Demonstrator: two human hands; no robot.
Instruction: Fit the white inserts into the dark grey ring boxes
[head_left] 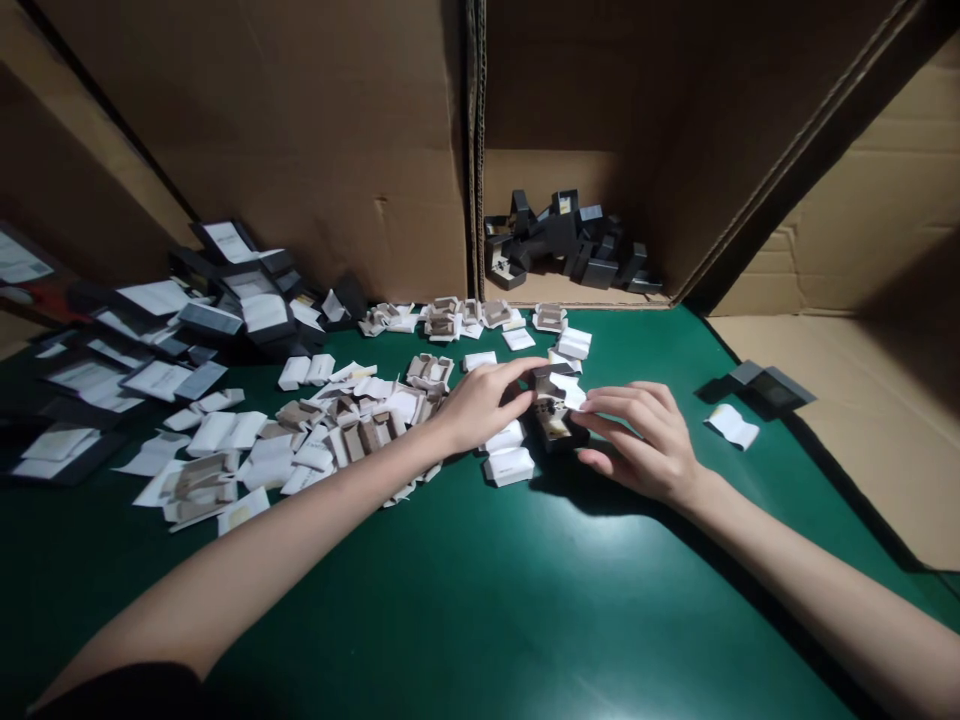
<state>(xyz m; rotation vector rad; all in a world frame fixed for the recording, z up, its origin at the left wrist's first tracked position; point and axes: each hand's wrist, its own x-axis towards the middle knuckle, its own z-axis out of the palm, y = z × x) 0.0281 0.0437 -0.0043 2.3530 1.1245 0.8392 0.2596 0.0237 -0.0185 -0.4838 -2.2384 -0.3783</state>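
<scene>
A small black open box (576, 438) stands on the green table between my hands, with a pale insert (556, 422) inside it. My left hand (484, 402) grips the box's far left side between thumb and fingers. From the right, my right hand (643, 440) reaches over the box, its fingertips on a folded white paper piece (568, 388) at the opening. The right thumb lies lower, close to the box's near corner. Just left of the box are small folded white cards (510, 466), partly behind my left hand.
Many white and grey-brown folded card pieces (367, 435) spread over the left of the table (480, 600). Black boxes with white papers (247, 290) pile up at far left. More black boxes (559, 235) lie in a cardboard box (585, 170). A white paper (733, 427) lies right.
</scene>
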